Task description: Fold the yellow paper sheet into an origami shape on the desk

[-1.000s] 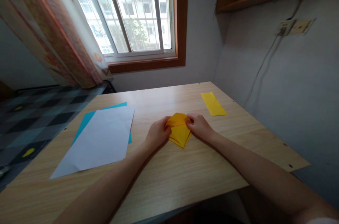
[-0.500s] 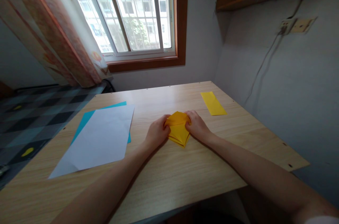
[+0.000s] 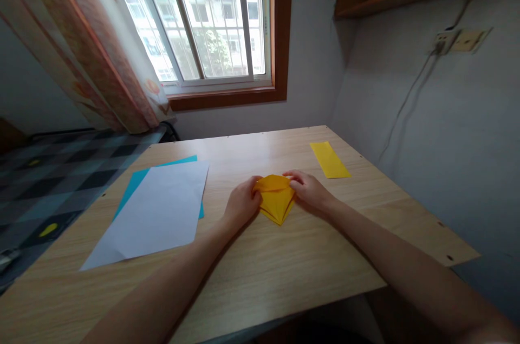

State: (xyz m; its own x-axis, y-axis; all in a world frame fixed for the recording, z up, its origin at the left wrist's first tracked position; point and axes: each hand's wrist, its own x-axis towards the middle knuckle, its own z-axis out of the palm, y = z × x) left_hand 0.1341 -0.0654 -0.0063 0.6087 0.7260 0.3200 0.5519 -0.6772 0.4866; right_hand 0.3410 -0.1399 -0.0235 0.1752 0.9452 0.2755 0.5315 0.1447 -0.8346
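A folded piece of yellow paper (image 3: 277,200) is held just above or on the table in front of me, its pointed end towards me and its layers slightly apart at the lower edges. My left hand (image 3: 244,198) pinches its left side between thumb and fingers. On the opposite side my right hand (image 3: 307,188) grips the upper right corner, thumb on the near face and fingers behind. The fingertips behind the paper are partly hidden.
A white sheet (image 3: 158,211) lies over a turquoise sheet (image 3: 136,184) on the left of the wooden table (image 3: 260,284). A yellow paper strip (image 3: 330,160) rests near the right edge. Beyond are a window (image 3: 203,19) and a checked bed (image 3: 81,165).
My right hand has shifted slightly outward and its hold is nearer the paper's upper right corner. The paper looks a little wider and its lower point flatter. My left hand keeps its hold.
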